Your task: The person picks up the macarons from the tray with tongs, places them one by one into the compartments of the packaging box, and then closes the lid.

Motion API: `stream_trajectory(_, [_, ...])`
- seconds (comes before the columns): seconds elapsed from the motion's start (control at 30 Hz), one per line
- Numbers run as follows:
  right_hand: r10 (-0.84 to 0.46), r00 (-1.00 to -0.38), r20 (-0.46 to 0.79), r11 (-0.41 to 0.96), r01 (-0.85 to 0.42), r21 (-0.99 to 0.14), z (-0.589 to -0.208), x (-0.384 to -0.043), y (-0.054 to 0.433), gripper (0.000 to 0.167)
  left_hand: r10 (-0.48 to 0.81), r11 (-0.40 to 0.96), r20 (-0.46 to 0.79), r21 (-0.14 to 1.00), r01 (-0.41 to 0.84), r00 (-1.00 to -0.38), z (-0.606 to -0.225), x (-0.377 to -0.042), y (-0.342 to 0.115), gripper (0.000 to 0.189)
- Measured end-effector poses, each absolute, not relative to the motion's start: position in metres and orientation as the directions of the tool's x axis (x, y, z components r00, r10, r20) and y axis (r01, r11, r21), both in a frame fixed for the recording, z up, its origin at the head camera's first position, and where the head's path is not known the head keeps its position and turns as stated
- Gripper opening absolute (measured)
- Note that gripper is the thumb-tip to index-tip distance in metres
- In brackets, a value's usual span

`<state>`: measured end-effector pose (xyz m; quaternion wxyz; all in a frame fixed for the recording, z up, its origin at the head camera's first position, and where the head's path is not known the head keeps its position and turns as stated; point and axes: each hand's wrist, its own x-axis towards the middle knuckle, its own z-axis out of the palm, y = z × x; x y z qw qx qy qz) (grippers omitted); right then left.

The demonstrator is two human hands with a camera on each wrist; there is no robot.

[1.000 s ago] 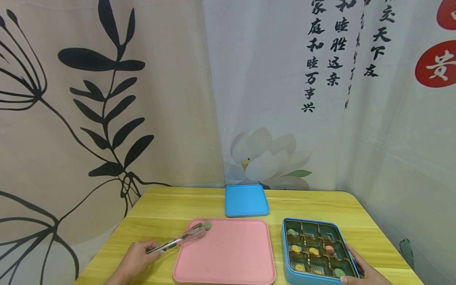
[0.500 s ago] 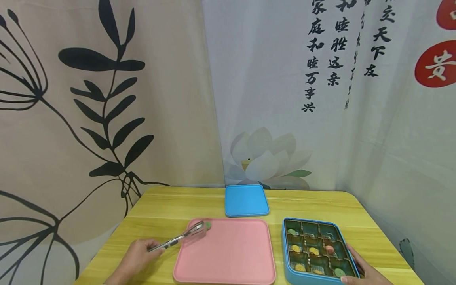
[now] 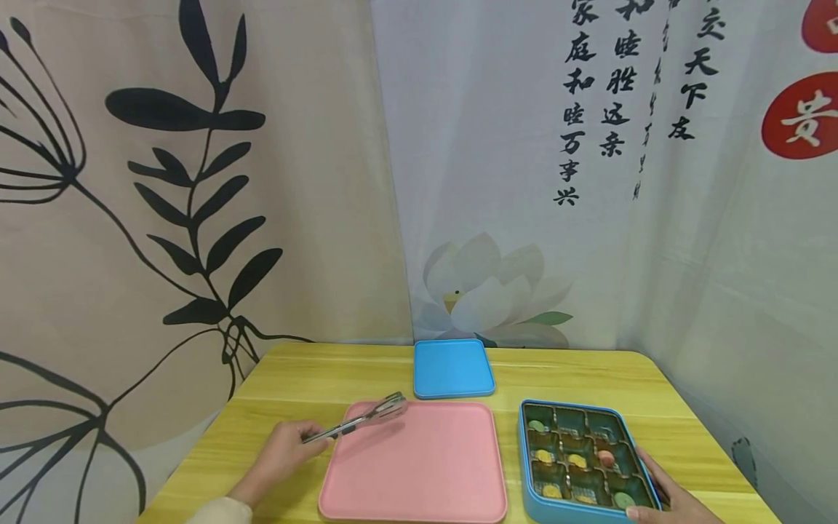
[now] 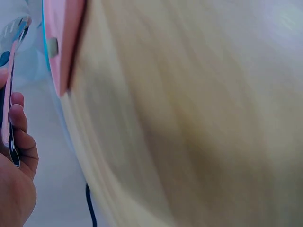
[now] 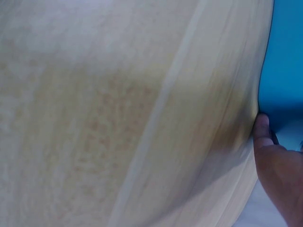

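Note:
My left hand (image 3: pixel 284 451) holds metal tongs (image 3: pixel 353 423) by their handle. The tongs' head is raised over the far left corner of the pink tray (image 3: pixel 419 473). A small pale green piece (image 4: pixel 53 46), macaron-like, lies on the tray in the left wrist view, apart from the tongs; the tongs' head hides it in the head view. My right hand (image 3: pixel 674 498) grips the near right corner of a blue box (image 3: pixel 576 515), thumb at its front rim. The box has a brown divided insert with green, yellow and pink macarons in several compartments.
A blue lid-like tray (image 3: pixel 453 370) lies behind the pink tray on the wooden table (image 3: pixel 340 371). A printed curtain (image 3: pixel 327 218) hangs right behind the table's far edge. The box stands to the right of the pink tray.
The left hand and tongs have risen and moved forward and right; the tongs' head has left the green piece's side and now covers it in the head view. The right hand stays put.

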<state>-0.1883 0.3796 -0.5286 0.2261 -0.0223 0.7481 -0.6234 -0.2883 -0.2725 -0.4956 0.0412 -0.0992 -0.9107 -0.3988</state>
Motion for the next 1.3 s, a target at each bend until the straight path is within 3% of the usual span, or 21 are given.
stream_trajectory(0.4, [-0.288,-0.898,-0.332,0.233,0.271,-0.934,-0.525,-0.188,0.376,0.093,0.286,0.57,0.189,0.754,0.326,-0.939,-0.486,-0.309,-0.216,0.008])
stream_trajectory(1.3, [-0.301,-0.893,-0.334,0.25,0.264,-0.932,-0.523,-0.187,0.375,0.091,0.349,0.481,0.232,0.787,0.386,-0.908,-0.479,-0.33,-0.092,0.012])
